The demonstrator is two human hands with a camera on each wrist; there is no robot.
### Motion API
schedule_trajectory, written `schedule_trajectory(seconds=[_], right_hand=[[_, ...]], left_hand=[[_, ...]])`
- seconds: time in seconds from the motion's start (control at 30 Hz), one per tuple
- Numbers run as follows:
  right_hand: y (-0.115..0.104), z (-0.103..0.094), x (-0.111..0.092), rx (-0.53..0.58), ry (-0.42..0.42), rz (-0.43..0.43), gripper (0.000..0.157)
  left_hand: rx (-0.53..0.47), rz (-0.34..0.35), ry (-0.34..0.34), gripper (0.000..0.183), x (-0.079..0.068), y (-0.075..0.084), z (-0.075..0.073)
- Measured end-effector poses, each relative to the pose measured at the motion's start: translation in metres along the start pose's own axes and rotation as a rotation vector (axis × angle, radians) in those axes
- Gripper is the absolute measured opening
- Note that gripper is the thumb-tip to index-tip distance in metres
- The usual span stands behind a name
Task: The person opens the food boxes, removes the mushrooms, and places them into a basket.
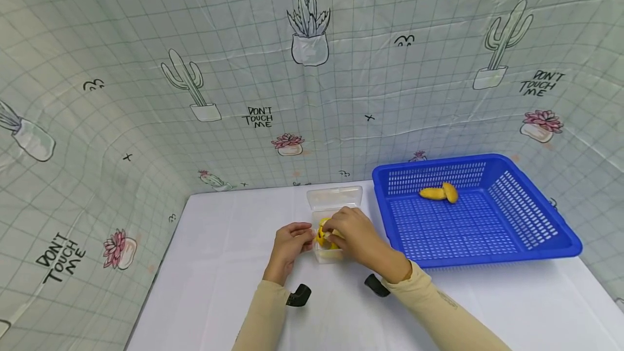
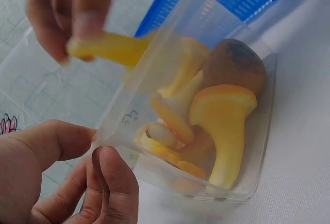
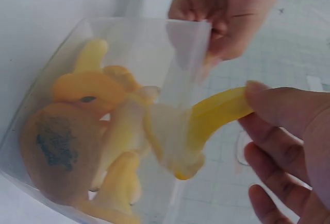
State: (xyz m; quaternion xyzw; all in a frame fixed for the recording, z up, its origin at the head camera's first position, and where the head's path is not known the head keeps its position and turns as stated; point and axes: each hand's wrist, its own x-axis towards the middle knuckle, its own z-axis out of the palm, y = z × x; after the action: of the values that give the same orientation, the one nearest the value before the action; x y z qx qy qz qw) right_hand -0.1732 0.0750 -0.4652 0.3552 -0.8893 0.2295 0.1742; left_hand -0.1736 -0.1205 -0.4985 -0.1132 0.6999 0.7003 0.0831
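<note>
A clear plastic box (image 1: 329, 257) with its lid (image 1: 335, 197) flipped back stands at the middle of the table. My left hand (image 1: 288, 244) pinches the box's rim at its left side between thumb and fingers. With thumb and forefinger, my right hand (image 1: 358, 234) grips a yellow mushroom (image 3: 219, 113) by its stem end; the cap end is in the box's mouth. Inside the box lie several yellow-orange mushrooms (image 2: 227, 136) and a round brown piece (image 2: 238, 68) with a dark patch on its top.
A blue plastic basket (image 1: 536, 251) stands right of the box, holding yellow mushroom pieces (image 1: 441, 193) toward its back. White cloth (image 1: 219, 275) covers the table. Behind it hangs a grid-patterned curtain (image 1: 361, 91) with plant drawings. Black wrist mounts (image 1: 299, 296) stick out near both forearms.
</note>
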Motion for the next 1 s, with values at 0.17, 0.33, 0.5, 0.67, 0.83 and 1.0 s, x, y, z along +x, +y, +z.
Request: schedule_trajectory(seconds=[0.17,0.33,0.5,0.67,0.83,1.0], right_hand=[[-0.004,-0.012,-0.002,-0.002,0.071,-0.032,0.018],[-0.008,-0.026,-0.007,-0.021,0.124,-0.071,0.022],[-0.006,-0.041,-0.014,-0.090,0.182,-0.114,0.023],[0.001,-0.056,-0.023,-0.109,0.204,-0.101,0.025],[0.013,-0.071,-0.033,-0.120,0.220,-0.058,0.028],[0.028,-0.086,-0.043,-0.141,0.255,-0.007,0.027]], left_hand=[[0.006,0.000,0.006,0.035,-0.001,0.001,0.001],[0.008,-0.016,0.010,0.035,-0.002,0.001,0.000],[0.015,-0.034,0.019,0.034,0.000,0.000,0.000],[0.017,-0.041,0.025,0.034,0.001,0.000,0.001],[0.008,-0.039,0.025,0.033,0.002,-0.001,0.000],[0.006,-0.039,0.024,0.033,0.002,-0.002,0.000]])
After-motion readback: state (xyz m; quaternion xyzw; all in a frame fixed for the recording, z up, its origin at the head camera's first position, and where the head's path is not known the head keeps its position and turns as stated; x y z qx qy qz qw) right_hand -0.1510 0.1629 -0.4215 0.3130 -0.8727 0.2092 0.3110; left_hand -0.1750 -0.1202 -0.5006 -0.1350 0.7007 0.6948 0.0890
